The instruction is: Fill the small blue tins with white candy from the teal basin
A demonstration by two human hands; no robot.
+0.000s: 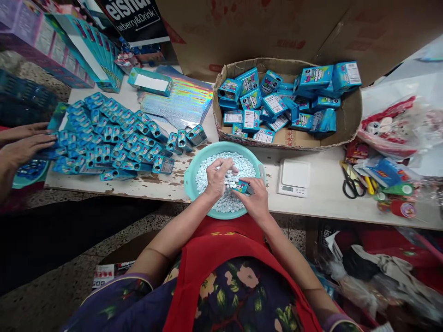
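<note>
A turquoise basin point(190, 177) full of small white candies sits at the table's front edge, close to my body. Over it, my left hand point(218, 176) is closed around some white candies, with a few showing below its fingers. My right hand point(254, 196) holds a small blue box point(241, 186) by its sides, just right of my left hand and low over the candies. The box's opening is partly hidden by candies and fingers.
Many small blue boxes point(114, 133) lie left, where another person's hands point(29, 143) touch them. A cardboard tray point(353, 115) of blue boxes stands behind right. Right are a white scale point(294, 177), scissors point(353, 182) and bagged items point(394, 129).
</note>
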